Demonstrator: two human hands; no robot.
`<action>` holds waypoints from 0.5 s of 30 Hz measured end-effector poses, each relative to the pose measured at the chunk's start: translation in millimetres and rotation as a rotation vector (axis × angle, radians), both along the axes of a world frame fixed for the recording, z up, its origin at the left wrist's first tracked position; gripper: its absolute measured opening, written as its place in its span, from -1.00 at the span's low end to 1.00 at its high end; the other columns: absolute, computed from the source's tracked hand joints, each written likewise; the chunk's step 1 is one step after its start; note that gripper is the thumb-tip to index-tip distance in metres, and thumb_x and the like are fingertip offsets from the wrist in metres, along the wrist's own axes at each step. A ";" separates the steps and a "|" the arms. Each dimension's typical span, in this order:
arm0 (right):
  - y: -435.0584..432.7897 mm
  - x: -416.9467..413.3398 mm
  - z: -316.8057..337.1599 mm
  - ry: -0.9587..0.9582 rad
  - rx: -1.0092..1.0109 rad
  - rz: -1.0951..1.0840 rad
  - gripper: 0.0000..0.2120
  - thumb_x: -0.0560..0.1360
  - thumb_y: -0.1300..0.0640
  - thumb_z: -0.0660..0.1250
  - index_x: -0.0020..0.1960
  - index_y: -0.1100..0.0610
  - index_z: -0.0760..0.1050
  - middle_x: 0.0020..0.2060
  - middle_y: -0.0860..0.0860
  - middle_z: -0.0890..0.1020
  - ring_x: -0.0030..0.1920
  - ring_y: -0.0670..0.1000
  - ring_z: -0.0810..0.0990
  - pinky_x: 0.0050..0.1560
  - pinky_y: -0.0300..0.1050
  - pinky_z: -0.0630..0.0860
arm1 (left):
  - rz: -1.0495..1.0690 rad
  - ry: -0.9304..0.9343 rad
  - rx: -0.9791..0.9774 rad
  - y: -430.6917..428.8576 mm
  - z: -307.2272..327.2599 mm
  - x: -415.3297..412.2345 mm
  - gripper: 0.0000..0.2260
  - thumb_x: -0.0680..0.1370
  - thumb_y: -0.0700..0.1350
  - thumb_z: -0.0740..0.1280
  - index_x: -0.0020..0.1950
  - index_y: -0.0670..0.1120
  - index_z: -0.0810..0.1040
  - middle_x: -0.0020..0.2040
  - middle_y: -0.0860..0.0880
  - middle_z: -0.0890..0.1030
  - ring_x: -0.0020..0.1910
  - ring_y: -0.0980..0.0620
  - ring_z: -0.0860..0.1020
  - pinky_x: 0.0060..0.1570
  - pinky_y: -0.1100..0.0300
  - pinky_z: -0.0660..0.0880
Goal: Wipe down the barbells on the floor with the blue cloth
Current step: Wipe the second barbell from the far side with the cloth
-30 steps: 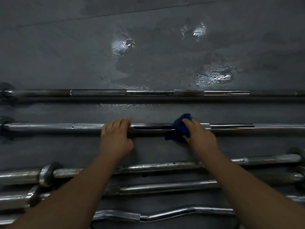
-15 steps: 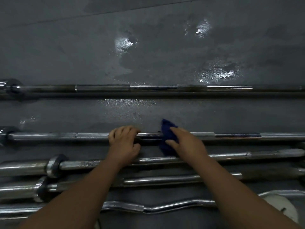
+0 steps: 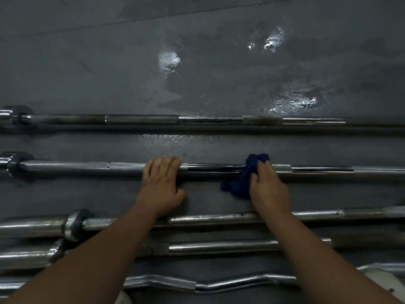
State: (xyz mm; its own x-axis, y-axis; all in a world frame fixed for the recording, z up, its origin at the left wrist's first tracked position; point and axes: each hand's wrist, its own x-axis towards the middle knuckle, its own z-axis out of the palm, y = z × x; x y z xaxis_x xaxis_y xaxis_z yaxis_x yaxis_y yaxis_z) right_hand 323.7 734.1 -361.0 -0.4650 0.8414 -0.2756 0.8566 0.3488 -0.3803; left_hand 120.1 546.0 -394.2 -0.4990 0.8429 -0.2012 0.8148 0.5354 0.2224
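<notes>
Several chrome barbells lie side by side across the dark floor. My left hand (image 3: 161, 183) rests on the second barbell (image 3: 87, 166) from the far side, fingers curled over its shaft. My right hand (image 3: 266, 187) grips the crumpled blue cloth (image 3: 241, 183) and presses it around the same shaft, a little to the right of the left hand. Part of the cloth hangs down in front of the bar onto the floor.
The farthest barbell (image 3: 142, 120) lies beyond the one I hold. Nearer to me lie two straight bars (image 3: 219, 218) (image 3: 241, 245) and a curl bar (image 3: 197, 285). Wet shiny patches (image 3: 293, 102) mark the grey floor (image 3: 87, 73) beyond the bars. A pale round object (image 3: 381, 279) shows at lower right.
My right hand with the cloth slid left along the bar half a second ago and has now slid back to the right. My left hand stays on the same bar.
</notes>
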 end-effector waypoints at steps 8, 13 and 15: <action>-39.5 -95.9 4.9 -0.014 -0.095 0.482 -0.55 0.61 0.06 0.11 0.48 -0.14 0.21 0.55 -0.02 0.14 0.17 0.27 0.56 0.10 0.07 0.48 | 0.036 -0.058 0.010 48.7 18.9 -45.8 -0.38 0.34 0.09 0.15 0.38 -0.07 0.42 0.34 -0.10 0.47 0.32 -0.15 0.41 0.36 -0.03 0.21; 27.2 -46.4 -0.7 -0.024 -0.020 0.003 -0.54 0.62 0.13 0.04 0.49 -0.13 0.24 0.57 -0.04 0.15 0.34 0.25 0.44 0.32 0.05 0.34 | 0.020 0.048 0.006 43.3 9.0 -27.1 -0.20 0.32 0.06 0.29 0.55 -0.14 0.23 0.50 -0.13 0.31 0.50 -0.13 0.22 0.53 -0.06 -0.06; 26.8 -49.9 -5.3 0.014 -0.022 -0.110 -0.52 0.58 0.23 0.07 0.45 -0.07 0.31 0.55 -0.03 0.18 0.31 0.25 0.45 0.25 -0.08 0.40 | 0.096 0.026 0.014 50.9 8.7 -21.5 -0.22 0.32 0.07 0.27 0.53 -0.11 0.25 0.49 -0.11 0.31 0.50 -0.12 0.19 0.53 -0.06 -0.10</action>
